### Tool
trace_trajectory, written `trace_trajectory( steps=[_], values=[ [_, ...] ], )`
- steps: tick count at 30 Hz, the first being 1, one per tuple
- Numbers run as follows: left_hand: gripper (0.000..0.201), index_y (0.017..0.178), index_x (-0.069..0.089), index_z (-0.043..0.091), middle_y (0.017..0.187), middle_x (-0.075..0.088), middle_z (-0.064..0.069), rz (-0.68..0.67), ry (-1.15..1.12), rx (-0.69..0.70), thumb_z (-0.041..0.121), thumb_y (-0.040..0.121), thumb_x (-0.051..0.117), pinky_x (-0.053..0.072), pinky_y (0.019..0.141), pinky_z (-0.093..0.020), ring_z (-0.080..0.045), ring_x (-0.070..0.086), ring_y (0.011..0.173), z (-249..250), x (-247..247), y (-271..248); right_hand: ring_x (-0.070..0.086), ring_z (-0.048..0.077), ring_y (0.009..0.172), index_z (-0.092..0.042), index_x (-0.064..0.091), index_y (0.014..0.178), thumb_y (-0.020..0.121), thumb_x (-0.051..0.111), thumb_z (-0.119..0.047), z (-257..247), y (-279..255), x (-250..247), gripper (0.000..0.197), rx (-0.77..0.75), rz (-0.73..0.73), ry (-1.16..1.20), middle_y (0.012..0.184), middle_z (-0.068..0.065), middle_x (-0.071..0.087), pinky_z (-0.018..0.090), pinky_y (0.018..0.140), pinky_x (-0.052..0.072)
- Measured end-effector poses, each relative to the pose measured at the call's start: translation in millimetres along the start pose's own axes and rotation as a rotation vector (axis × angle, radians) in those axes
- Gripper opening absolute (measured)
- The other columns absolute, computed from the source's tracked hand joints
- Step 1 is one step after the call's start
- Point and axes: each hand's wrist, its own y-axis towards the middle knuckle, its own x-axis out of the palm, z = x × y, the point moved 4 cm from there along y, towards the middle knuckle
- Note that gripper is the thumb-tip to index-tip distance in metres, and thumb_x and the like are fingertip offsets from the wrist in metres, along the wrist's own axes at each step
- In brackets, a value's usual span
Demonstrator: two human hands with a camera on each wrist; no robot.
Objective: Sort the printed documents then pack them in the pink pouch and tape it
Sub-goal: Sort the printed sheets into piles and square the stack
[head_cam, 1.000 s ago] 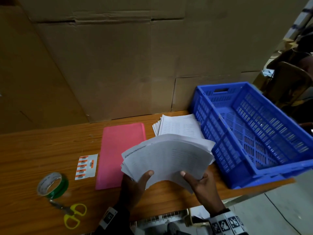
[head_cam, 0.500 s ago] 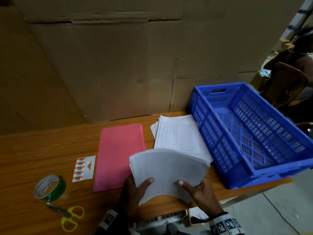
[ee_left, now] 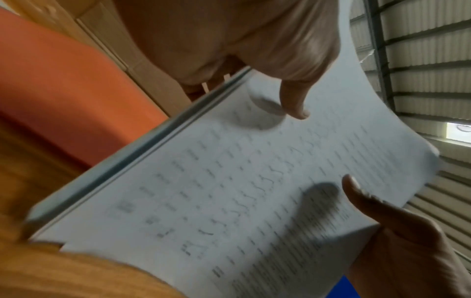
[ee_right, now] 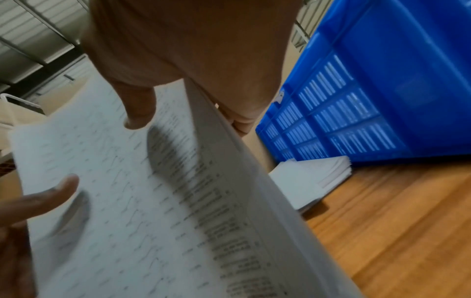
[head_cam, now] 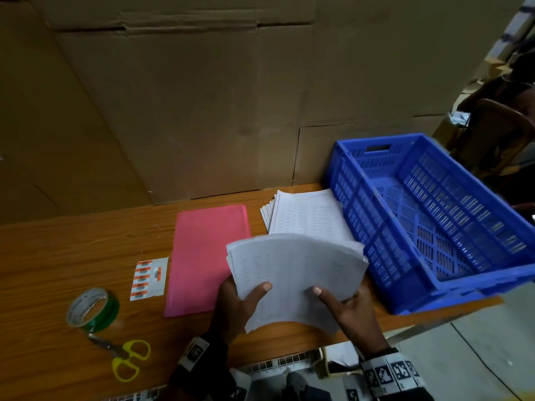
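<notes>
A blue crate (head_cam: 434, 215) stands bare at the tabletop's (head_cam: 58, 256) right end, overhanging its front edge. Left hand (head_cam: 236, 308) and right hand (head_cam: 351, 311) grip a curved sheaf of printed documents (head_cam: 295, 273), thumbs on top, above the front edge; the pink pouch (head_cam: 202, 256) lies flat mid-tabletop beside a second paper stack (head_cam: 307, 215).

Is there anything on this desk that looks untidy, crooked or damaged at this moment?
One thing: the paper pile lying beside the blue crate is fanned at its left edge, not squared. The sheaf gripped by the left hand and right hand bows upward. No damage shows.
</notes>
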Motion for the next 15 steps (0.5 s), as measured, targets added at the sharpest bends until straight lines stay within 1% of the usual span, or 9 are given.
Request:
trace_trajectory(
  steps=[1, 2, 4, 6, 8, 10, 12, 13, 15],
  values=[
    [0.03, 0.102, 0.068, 0.025, 0.1, 0.074, 0.016, -0.032, 0.004, 0.001, 0.019, 0.075, 0.081, 0.055, 0.074, -0.018, -0.004, 0.07, 0.096, -0.6, -1.6, -0.7, 0.071, 0.005, 0.087, -0.02, 0.067, 0.097, 0.075, 0.085, -0.009, 3.0, -1.9, -2.2, 0.031, 0.013, 0.005, -0.009, 0.094, -0.012, 0.075, 0.026, 0.07, 0.059],
    [0.032, 0.104, 0.067, 0.025, 0.101, 0.074, 0.018, -0.064, 0.017, 0.006, 0.023, 0.073, 0.078, 0.055, 0.075, -0.018, -0.004, 0.069, 0.097, 0.2, -3.1, -2.2, 0.071, 0.007, 0.087, -0.02, 0.067, 0.099, 0.073, 0.087, -0.011, 7.5, -3.5, -4.6, 0.033, 0.025, 0.007, -0.016, 0.095, -0.01, 0.076, 0.03, 0.072, 0.06],
    [0.035, 0.106, 0.065, 0.028, 0.102, 0.072, 0.025, -0.118, 0.049, 0.009, 0.024, 0.072, 0.075, 0.053, 0.075, -0.015, 0.0, 0.068, 0.098, -0.3, -5.3, -4.9, 0.071, 0.008, 0.091, -0.02, 0.067, 0.101, 0.072, 0.087, -0.011, 13.9, -6.7, -7.7, 0.036, 0.043, 0.006, -0.014, 0.098, -0.008, 0.076, 0.033, 0.075, 0.061],
    [0.038, 0.106, 0.064, 0.028, 0.101, 0.072, 0.026, -0.137, 0.06, -0.009, 0.021, 0.072, 0.078, 0.054, 0.075, -0.016, 0.0, 0.068, 0.099, -5.6, -6.4, -5.8, 0.071, 0.005, 0.091, -0.02, 0.067, 0.1, 0.073, 0.086, -0.004, 16.0, -9.2, -8.2, 0.036, 0.058, 0.011, 0.009, 0.097, -0.007, 0.076, 0.029, 0.074, 0.06],
    [0.039, 0.106, 0.065, 0.025, 0.099, 0.073, 0.023, -0.128, 0.045, -0.051, 0.011, 0.075, 0.083, 0.055, 0.074, -0.019, -0.002, 0.069, 0.097, -10.3, -4.6, -5.1, 0.071, 0.004, 0.089, -0.019, 0.067, 0.098, 0.075, 0.083, 0.0, 15.8, -9.4, -6.5, 0.035, 0.071, 0.013, 0.042, 0.095, -0.005, 0.077, 0.024, 0.072, 0.059],
    [0.035, 0.099, 0.066, 0.026, 0.09, 0.073, 0.025, -0.092, 0.041, -0.071, 0.006, 0.076, 0.082, 0.054, 0.07, -0.016, 0.002, 0.069, 0.091, -11.3, -0.8, -3.9, 0.071, 0.006, 0.088, -0.018, 0.068, 0.093, 0.076, 0.082, 0.002, 13.4, -7.6, -3.1, 0.029, 0.066, 0.008, 0.048, 0.093, -0.01, 0.077, 0.021, 0.07, 0.058],
    [0.03, 0.092, 0.067, 0.03, 0.085, 0.072, 0.028, -0.039, 0.051, -0.052, 0.01, 0.075, 0.084, 0.052, 0.067, -0.012, 0.004, 0.069, 0.087, -6.5, 2.7, -2.1, 0.072, 0.009, 0.089, -0.016, 0.069, 0.093, 0.077, 0.082, 0.0, 7.9, -4.5, -1.0, 0.025, 0.051, 0.013, 0.04, 0.094, -0.01, 0.077, 0.022, 0.069, 0.058],
    [0.029, 0.092, 0.068, 0.03, 0.086, 0.072, 0.027, -0.02, 0.043, -0.034, 0.01, 0.077, 0.083, 0.052, 0.069, -0.012, 0.004, 0.069, 0.089, -3.6, 4.7, -1.1, 0.072, 0.009, 0.088, -0.016, 0.069, 0.093, 0.078, 0.081, -0.001, 3.0, -2.9, -0.9, 0.025, 0.038, 0.02, 0.044, 0.094, -0.009, 0.077, 0.022, 0.069, 0.058],
    [0.03, 0.098, 0.07, 0.024, 0.09, 0.073, 0.024, 0.0, 0.013, 0.012, 0.004, 0.079, 0.079, 0.053, 0.073, -0.013, 0.002, 0.069, 0.093, 5.1, 8.0, 1.3, 0.071, 0.005, 0.086, -0.018, 0.067, 0.094, 0.078, 0.081, 0.0, -8.3, 0.6, -2.6, 0.028, -0.001, 0.038, 0.057, 0.092, -0.011, 0.076, 0.021, 0.069, 0.058]
  ],
)
